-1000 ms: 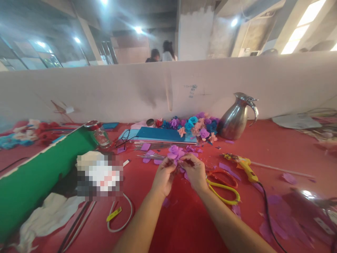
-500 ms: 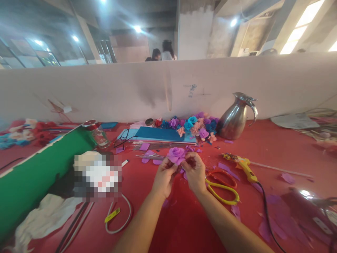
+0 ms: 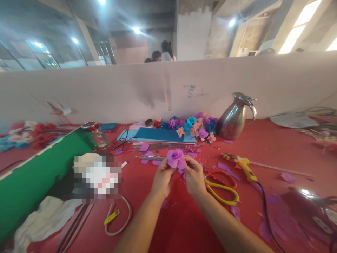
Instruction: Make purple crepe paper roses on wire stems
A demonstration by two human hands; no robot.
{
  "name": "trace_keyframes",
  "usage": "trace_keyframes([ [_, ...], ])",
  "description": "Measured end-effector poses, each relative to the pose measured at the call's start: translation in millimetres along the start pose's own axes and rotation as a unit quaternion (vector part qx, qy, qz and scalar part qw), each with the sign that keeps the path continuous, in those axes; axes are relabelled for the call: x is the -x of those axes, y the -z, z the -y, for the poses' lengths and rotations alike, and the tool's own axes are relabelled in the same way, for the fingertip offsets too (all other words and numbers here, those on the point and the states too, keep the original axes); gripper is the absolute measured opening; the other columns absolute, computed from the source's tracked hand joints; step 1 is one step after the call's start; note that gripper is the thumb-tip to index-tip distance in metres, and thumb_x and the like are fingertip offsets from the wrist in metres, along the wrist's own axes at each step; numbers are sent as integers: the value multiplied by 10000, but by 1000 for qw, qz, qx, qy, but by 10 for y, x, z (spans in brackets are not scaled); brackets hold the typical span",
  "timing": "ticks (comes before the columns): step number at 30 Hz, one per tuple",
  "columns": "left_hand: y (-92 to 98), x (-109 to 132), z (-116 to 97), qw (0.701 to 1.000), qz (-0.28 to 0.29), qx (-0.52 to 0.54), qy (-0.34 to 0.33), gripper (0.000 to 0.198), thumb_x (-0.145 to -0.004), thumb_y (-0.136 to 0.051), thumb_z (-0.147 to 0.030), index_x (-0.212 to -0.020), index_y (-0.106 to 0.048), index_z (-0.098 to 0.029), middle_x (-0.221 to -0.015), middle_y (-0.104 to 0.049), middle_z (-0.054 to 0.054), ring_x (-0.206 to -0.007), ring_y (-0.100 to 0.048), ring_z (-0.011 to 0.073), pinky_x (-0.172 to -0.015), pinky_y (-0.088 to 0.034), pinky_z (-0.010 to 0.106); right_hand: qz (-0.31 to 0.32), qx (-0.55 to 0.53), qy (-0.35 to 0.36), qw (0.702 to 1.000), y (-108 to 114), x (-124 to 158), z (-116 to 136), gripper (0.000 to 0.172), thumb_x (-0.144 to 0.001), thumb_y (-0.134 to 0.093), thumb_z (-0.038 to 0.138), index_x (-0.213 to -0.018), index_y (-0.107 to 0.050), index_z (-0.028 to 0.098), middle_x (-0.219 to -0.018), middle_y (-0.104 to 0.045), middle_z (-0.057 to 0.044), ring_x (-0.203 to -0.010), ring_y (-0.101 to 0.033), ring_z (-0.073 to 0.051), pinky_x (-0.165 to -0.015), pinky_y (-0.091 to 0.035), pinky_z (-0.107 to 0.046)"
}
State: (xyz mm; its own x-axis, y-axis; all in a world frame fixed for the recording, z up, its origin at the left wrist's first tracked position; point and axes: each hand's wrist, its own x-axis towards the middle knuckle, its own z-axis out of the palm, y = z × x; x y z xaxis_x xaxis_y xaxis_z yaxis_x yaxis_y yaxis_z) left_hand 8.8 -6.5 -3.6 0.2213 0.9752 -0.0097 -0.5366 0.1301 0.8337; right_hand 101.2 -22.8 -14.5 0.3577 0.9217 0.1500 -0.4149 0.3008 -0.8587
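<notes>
Both my hands meet over the middle of the red table, pinching a purple foam flower (image 3: 176, 157) between them. My left hand (image 3: 162, 177) grips its left underside with closed fingers. My right hand (image 3: 194, 175) presses the right side, fingers curled. The flower's rolled petals face up and away from me, above my fingertips. Loose purple petal scraps (image 3: 148, 155) lie just beyond my hands.
Yellow scissors (image 3: 222, 195) and orange scissors (image 3: 223, 175) lie right of my right hand. A yellow glue gun (image 3: 243, 164) with a black cord is further right. A steel jug (image 3: 233, 117), finished flowers (image 3: 195, 124), blue foam sheets (image 3: 158, 135), a green roll (image 3: 34, 175).
The flower has turned and come up a little between my fingers; its petals now look tighter and rounder. My hands stay close together in the same place.
</notes>
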Motion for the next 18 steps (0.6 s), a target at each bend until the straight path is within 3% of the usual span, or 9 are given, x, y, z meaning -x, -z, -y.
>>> trace_keyframes([
  [5, 40, -17, 40, 1000, 1, -6, -12, 290, -596, -755, -143, -872, -701, -210, -845, -712, 12, -799, -629, 163, -763, -456, 275, 18, -12, -7, 1000, -31, 36, 37, 79, -684, -718, 298, -706, -714, 222, -722, -643, 9, -739, -533, -149, -742, -418, -281],
  [13, 86, -40, 28, 999, -13, -27, -43, 219, -613, -750, -174, -824, -700, -202, -840, -717, 15, -861, -630, 184, -803, -445, 289, 45, -68, -64, 995, -66, 60, 155, 112, -708, -673, 321, -718, -722, 222, -744, -668, -6, -707, -561, -156, -672, -441, -274],
  [18, 112, -70, 10, 997, -44, -16, -56, 246, -588, -752, -149, -819, -698, -214, -906, -721, 11, -908, -626, 179, -853, -428, 295, 36, -100, -62, 992, -102, 110, 193, 195, -731, -632, 370, -795, -748, 227, -855, -718, -55, -867, -623, -227, -802, -480, -361],
])
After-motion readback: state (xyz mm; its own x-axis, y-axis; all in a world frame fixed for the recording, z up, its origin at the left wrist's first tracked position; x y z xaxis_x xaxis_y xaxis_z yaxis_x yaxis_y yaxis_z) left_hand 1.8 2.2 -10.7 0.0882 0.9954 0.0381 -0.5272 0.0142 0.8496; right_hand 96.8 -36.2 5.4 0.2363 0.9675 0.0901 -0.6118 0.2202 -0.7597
